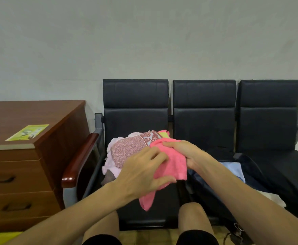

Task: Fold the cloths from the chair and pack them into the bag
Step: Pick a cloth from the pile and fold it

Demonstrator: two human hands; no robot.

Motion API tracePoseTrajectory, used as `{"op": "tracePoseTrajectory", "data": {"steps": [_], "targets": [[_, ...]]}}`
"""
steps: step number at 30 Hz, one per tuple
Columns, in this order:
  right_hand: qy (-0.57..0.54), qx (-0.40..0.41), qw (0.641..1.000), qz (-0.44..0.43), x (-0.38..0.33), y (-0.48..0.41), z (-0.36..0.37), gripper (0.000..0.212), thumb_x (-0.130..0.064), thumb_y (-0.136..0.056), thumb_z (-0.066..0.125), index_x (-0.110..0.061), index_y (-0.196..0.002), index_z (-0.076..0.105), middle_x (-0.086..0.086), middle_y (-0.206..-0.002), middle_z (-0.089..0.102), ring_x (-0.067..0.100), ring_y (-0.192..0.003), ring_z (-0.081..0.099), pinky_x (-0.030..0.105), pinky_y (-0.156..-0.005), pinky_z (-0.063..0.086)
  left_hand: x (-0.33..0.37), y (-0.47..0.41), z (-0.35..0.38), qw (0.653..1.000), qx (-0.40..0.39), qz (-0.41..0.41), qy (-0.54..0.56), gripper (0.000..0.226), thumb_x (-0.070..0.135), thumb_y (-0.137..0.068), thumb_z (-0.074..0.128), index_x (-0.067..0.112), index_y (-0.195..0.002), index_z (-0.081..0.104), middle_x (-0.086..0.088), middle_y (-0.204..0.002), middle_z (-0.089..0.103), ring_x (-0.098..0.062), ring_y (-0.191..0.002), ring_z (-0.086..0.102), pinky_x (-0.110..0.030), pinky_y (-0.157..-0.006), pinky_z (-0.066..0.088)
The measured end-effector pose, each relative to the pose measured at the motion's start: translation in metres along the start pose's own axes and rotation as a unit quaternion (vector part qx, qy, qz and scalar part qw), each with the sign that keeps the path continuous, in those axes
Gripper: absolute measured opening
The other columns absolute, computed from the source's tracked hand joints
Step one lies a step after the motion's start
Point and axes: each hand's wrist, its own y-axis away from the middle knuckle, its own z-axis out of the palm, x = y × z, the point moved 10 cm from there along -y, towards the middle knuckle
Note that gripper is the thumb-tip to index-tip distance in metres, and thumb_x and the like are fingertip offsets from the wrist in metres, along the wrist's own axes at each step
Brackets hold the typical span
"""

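Left hand [141,174] and right hand [185,153] both clutching the pink cloth [176,164]; open bag [204,190] has a light blue cloth [233,169] inside.

Pink cloth [173,161]: terry-like, fuzzy, matt. Patterned cloth [128,152]: woven, fine-textured, matt. Pale pink cloth [109,162]: thin, soft, matt. Chair [136,96] padding: black leather-look, smooth, faint sheen. Armrest [80,160]: dark red wood, high-gloss varnish. Frame [98,120]: grey metal, matt paint. Bag [277,179]: dark navy fabric, matt. Drawer cabinet [44,114]: reddish wood-grain, satin. Card [27,132] on top: yellow-green printed paper, slightly glossy.
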Motion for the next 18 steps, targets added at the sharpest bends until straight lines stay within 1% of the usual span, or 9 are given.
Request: {"op": "tracePoseTrajectory", "data": {"steps": [3, 4, 6, 8, 10, 12, 14, 15, 18], "targets": [[-0.005, 0.011, 1.0, 0.004, 0.0, 0.003, -0.002, 0.011, -0.011, -0.092, 0.067, -0.011, -0.103, 0.069, 0.018, -0.099, 0.071, 0.03, -0.091, 0.068, 0.041, -0.069, 0.058, 0.009, 0.003, 0.009, 0.997, -0.004, 0.037, -0.067, 0.061, 0.072, -0.075, 0.065, 0.017, -0.099, 0.055, 0.0, -0.094, 0.062, -0.019, -0.078, 0.056, -0.036, -0.057, 0.05], [-0.008, 0.013, 1.0, 0.004, -0.001, 0.003, -0.002, 0.007, -0.01, -0.092, 0.066, -0.011, -0.098, 0.07, 0.018, -0.099, 0.07, 0.031, -0.093, 0.067, 0.041, -0.071, 0.057, 0.01, 0.004, 0.011, 0.996, 0.003, 0.039, -0.078, 0.06, 0.069, -0.075, 0.067, 0.017, -0.1, 0.054, -0.001, -0.093, 0.061, -0.02, -0.077, 0.055, -0.036, -0.056, 0.05], [-0.02, 0.019, 1.0, 0.002, -0.002, 0.001, -0.002, 0.01, -0.007, -0.093, 0.063, -0.011, -0.089, 0.072, 0.017, -0.097, 0.069, 0.029, -0.091, 0.065, 0.041, -0.075, 0.057, 0.011, 0.003, 0.012, 0.996, 0.023, 0.032, -0.083, 0.049, 0.059, -0.08, 0.07, 0.014, -0.096, 0.057, -0.002, -0.089, 0.06, -0.022, -0.074, 0.054, -0.037, -0.056, 0.049], [-0.038, 0.035, 0.999, -0.001, -0.002, -0.001, -0.004, 0.013, -0.005, -0.093, 0.062, -0.009, -0.098, 0.073, 0.016, -0.097, 0.069, 0.026, -0.086, 0.065, 0.039, -0.074, 0.057, 0.01, 0.0, 0.01, 0.995, 0.044, 0.02, -0.084, 0.034, 0.045, -0.085, 0.069, 0.012, -0.09, 0.062, -0.003, -0.085, 0.059, -0.023, -0.071, 0.053, -0.039, -0.056, 0.049], [-0.072, 0.051, 0.996, 0.002, 0.001, -0.004, -0.006, 0.015, -0.003, -0.092, 0.063, -0.006, -0.106, 0.069, 0.016, -0.093, 0.069, 0.026, -0.081, 0.065, 0.038, -0.068, 0.056, 0.007, -0.003, 0.008, 0.995, 0.056, 0.007, -0.081, 0.025, 0.037, -0.086, 0.066, 0.011, -0.087, 0.063, -0.003, -0.083, 0.058, -0.022, -0.069, 0.052, -0.04, -0.057, 0.049], [-0.105, 0.06, 0.993, 0.009, 0.004, -0.005, -0.008, 0.006, -0.002, -0.093, 0.061, -0.003, -0.098, 0.064, 0.017, -0.089, 0.066, 0.027, -0.077, 0.065, 0.039, -0.062, 0.054, 0.004, -0.006, 0.008, 0.997, 0.058, -0.005, -0.06, 0.032, 0.043, -0.089, 0.063, 0.012, -0.09, 0.064, -0.002, -0.086, 0.061, -0.02, -0.071, 0.053, -0.037, -0.06, 0.048], [-0.123, 0.066, 0.99, 0.019, 0.009, -0.009, -0.011, 0.002, -0.001, -0.093, 0.061, -0.003, -0.093, 0.062, 0.019, -0.091, 0.067, 0.029, -0.077, 0.065, 0.041, -0.064, 0.054, 0.002, -0.009, 0.007, 0.997, 0.06, -0.018, -0.047, 0.04, 0.052, -0.09, 0.06, 0.013, -0.092, 0.066, 0.0, -0.087, 0.063, -0.018, -0.073, 0.054, -0.032, -0.062, 0.048], [-0.127, 0.068, 0.989, 0.021, 0.01, -0.011, -0.012, 0.003, -0.001, -0.092, 0.061, -0.001, -0.095, 0.063, 0.022, -0.095, 0.068, 0.03, -0.079, 0.065, 0.043, -0.068, 0.055, 0.002, -0.009, 0.008, 0.997, 0.057, -0.018, -0.049, 0.038, 0.051, -0.09, 0.059, 0.013, -0.092, 0.066, 0.001, -0.087, 0.063, -0.018, -0.073, 0.055, -0.031, -0.062, 0.048], [-0.133, 0.078, 0.987, 0.035, 0.013, -0.014, -0.013, 0.021, -0.003, -0.09, 0.063, 0.002, -0.11, 0.065, 0.024, -0.102, 0.07, 0.033, -0.083, 0.067, 0.044, -0.071, 0.058, -0.002, -0.012, 0.017, 0.998, 0.032, -0.019, -0.044, 0.019, 0.031, -0.088, 0.055, 0.014, -0.094, 0.063, 0.0, -0.089, 0.062, -0.019, -0.075, 0.056, -0.036, -0.059, 0.051]]}}
